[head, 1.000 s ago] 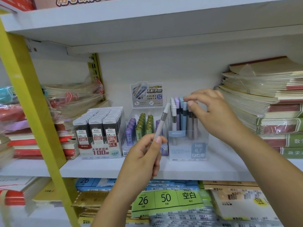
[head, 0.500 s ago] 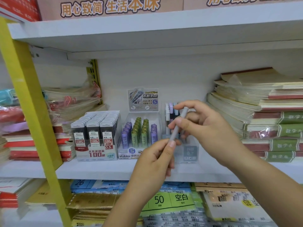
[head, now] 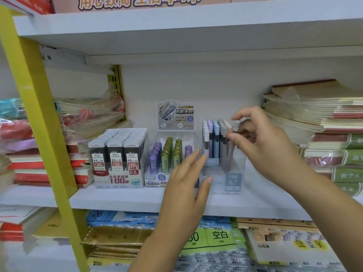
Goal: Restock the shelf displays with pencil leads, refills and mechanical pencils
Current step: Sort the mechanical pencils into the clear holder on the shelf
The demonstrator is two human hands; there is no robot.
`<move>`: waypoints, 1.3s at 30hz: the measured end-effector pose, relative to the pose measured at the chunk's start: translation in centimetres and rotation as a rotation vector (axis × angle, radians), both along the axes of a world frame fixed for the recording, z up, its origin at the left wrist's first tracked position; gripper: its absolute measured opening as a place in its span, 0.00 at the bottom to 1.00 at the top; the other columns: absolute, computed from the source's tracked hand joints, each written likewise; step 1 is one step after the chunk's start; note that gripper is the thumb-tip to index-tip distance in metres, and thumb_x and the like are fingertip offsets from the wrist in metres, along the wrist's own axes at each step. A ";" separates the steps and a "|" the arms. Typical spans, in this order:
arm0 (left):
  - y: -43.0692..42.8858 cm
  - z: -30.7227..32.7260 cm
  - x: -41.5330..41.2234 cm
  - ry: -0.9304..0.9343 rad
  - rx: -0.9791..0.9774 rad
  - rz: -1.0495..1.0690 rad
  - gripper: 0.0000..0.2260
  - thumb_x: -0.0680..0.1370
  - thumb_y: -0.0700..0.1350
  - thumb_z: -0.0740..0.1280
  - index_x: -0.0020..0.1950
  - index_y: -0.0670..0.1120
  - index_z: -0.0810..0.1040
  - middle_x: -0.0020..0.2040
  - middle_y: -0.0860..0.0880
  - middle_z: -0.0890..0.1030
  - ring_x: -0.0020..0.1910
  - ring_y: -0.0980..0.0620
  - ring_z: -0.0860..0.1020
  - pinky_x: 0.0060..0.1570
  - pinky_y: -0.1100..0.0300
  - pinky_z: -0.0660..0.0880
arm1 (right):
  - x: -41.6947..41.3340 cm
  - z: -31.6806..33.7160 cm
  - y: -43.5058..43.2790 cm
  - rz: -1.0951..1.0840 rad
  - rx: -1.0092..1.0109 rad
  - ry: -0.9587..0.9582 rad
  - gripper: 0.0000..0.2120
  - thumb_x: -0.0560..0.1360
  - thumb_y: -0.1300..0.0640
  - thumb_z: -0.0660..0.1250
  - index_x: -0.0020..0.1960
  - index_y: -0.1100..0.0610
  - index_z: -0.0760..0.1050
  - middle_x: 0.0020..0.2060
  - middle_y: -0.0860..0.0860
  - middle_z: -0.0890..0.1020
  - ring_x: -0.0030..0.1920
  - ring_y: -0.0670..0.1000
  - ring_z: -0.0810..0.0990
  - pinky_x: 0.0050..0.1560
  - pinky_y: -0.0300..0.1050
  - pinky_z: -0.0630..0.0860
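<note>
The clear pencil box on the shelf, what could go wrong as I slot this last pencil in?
The clear pencil box looks light and stands near the shelf front; pushing down could tip or slide it, though your left hand steadies it. The pencil pinched in your right hand goes in at a tilt and may jam against the tightly packed standing pencils. Your left wrist is close to the lead tube display and might knock it.

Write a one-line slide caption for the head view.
Right hand lowers a mechanical pencil into the clear display box; left hand steadies it.

Notebook stacks (head: 322, 122) right; yellow upright (head: 39, 114) left.
</note>
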State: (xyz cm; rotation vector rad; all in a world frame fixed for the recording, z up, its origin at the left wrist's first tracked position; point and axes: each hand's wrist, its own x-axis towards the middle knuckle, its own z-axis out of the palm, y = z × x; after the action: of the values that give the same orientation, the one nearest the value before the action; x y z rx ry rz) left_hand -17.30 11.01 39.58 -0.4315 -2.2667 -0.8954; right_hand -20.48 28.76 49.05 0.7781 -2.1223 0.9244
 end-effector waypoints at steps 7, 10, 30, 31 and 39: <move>-0.3 -0.4 -0.3 0.011 0.027 -0.030 0.22 0.83 0.54 0.60 0.77 0.63 0.61 0.74 0.73 0.57 0.74 0.71 0.55 0.72 0.68 0.57 | -0.4 0.1 0.1 0.050 -0.058 -0.100 0.17 0.74 0.59 0.71 0.47 0.39 0.67 0.36 0.45 0.81 0.38 0.41 0.81 0.39 0.31 0.76; -0.4 -0.6 -0.4 0.009 0.024 -0.043 0.22 0.83 0.54 0.60 0.76 0.64 0.61 0.76 0.71 0.57 0.74 0.71 0.55 0.69 0.72 0.57 | -1.0 -0.4 0.2 -0.056 0.014 -0.066 0.14 0.73 0.56 0.72 0.51 0.41 0.71 0.39 0.42 0.79 0.40 0.41 0.78 0.40 0.28 0.72; -2.1 -12.2 7.0 -0.193 0.302 0.098 0.11 0.78 0.47 0.66 0.60 0.55 0.76 0.51 0.63 0.75 0.46 0.58 0.76 0.42 0.68 0.72 | 7.6 -15.5 -2.6 0.105 -0.205 -0.112 0.08 0.80 0.49 0.58 0.57 0.42 0.72 0.45 0.39 0.78 0.46 0.42 0.78 0.45 0.29 0.71; -2.3 -14.5 7.7 -0.286 0.293 0.131 0.12 0.78 0.46 0.67 0.62 0.54 0.76 0.53 0.62 0.75 0.47 0.59 0.76 0.45 0.65 0.74 | 8.2 -19.2 -3.3 0.105 -0.153 -0.260 0.07 0.80 0.48 0.59 0.57 0.42 0.72 0.45 0.39 0.78 0.46 0.41 0.78 0.44 0.28 0.70; -5.7 -31.8 12.1 -1.142 0.337 0.392 0.26 0.81 0.49 0.65 0.77 0.46 0.64 0.74 0.43 0.68 0.71 0.45 0.70 0.70 0.52 0.67 | 10.9 -43.7 -5.6 -0.060 0.092 -1.245 0.13 0.79 0.52 0.64 0.63 0.49 0.72 0.57 0.52 0.78 0.49 0.43 0.76 0.50 0.34 0.70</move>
State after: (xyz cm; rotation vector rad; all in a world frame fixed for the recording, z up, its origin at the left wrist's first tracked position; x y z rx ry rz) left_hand -5.17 5.32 7.78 0.8773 -2.8792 -1.4917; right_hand -9.58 23.20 5.37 0.0999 -3.2054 1.5131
